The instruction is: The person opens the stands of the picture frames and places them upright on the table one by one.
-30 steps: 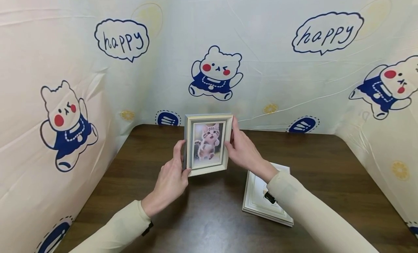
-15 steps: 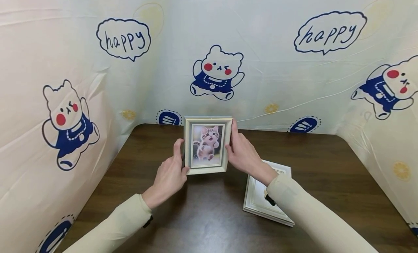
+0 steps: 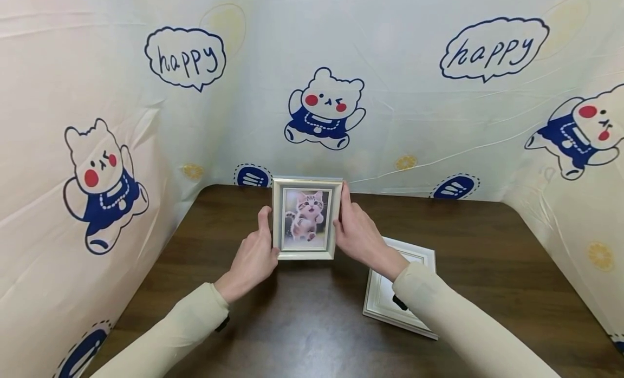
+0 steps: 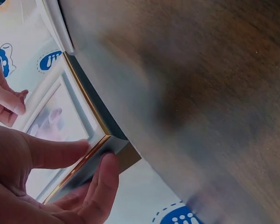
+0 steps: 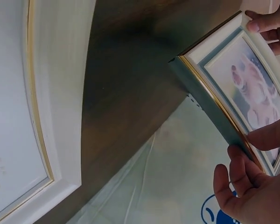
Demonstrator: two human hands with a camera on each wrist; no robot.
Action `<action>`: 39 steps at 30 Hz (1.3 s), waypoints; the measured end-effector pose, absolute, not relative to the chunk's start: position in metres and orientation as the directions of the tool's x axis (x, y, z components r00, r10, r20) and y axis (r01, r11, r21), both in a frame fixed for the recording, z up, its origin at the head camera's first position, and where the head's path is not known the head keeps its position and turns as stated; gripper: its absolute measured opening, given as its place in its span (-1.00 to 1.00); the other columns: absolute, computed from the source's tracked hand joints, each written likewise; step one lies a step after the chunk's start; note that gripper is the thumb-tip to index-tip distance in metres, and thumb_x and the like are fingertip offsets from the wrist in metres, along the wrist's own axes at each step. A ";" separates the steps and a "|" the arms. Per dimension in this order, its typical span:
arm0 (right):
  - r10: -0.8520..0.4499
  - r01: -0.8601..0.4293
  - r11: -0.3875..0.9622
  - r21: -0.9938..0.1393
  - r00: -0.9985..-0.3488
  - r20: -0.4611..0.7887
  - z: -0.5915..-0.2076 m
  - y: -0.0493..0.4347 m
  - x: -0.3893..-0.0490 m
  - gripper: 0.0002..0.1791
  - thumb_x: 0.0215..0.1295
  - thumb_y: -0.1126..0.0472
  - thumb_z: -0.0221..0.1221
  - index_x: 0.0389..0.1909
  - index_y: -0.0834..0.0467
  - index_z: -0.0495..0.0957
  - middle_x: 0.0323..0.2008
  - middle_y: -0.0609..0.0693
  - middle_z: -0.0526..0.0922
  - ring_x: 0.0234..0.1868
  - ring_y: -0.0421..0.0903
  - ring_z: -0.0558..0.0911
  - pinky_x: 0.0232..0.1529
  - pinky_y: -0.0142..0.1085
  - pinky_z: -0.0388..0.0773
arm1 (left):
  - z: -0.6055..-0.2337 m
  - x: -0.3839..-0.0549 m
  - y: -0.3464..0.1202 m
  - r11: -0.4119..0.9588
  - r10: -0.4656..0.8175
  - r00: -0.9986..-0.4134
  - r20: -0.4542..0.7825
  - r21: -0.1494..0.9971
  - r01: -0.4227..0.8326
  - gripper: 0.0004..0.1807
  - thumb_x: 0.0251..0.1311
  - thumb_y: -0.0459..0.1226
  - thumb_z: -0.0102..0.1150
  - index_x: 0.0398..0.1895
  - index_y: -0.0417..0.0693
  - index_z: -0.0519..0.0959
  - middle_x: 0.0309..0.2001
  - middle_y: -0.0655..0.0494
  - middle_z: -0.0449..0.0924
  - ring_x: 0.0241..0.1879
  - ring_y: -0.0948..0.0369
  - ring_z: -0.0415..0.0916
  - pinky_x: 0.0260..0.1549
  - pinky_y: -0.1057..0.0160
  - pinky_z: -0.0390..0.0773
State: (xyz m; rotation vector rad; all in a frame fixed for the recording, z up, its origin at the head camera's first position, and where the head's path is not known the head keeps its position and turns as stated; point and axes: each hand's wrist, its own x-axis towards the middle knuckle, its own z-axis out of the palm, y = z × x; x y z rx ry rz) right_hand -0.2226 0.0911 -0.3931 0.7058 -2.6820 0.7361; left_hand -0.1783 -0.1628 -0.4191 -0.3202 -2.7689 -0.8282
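The left hand point(image 3: 251, 261) and right hand point(image 3: 362, 236) grip opposite sides of the kitten picture frame point(image 3: 306, 218), just below the head view's centre. Speech bubbles point(image 3: 185, 58) at upper left and upper right read "happy"; blue badges point(image 3: 252, 176) bear exclamation marks.

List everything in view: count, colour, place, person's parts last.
Kitten frame: 1, pale, gold-trimmed, centre, held
Table: 1, dark brown, centre
Second frame: 1, whitish, gold-trimmed, table's right side, partly hidden
Cloth: at least 1, pale, behind and beside the table
Bear prints: 3, navy and white, on cloth
"Happy" bubbles: 2, navy outlines, upper cloth
Oval prints: at least 3, navy, lower cloth
Orange-slice prints: 3, yellow-orange, lower cloth
Wrist pieces: 2, black, at cuffs
Sleeves: 2, cream, lower left and right
Left grip: 1, bare, on kitten frame's left
Right grip: 1, bare, on its right
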 end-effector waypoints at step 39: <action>-0.408 -0.557 0.775 -0.299 -0.802 0.435 -0.414 0.073 -0.230 0.04 0.37 0.37 0.25 0.61 0.47 -0.26 -0.29 0.25 0.61 -0.25 0.15 0.62 -0.23 0.02 0.60 | -0.438 -0.207 -0.173 0.801 0.054 -0.974 0.218 0.573 0.173 -0.04 0.03 -0.70 0.16 0.50 -0.15 -0.02 0.04 -0.39 0.44 -0.14 -0.23 0.54 -0.14 -0.26 0.59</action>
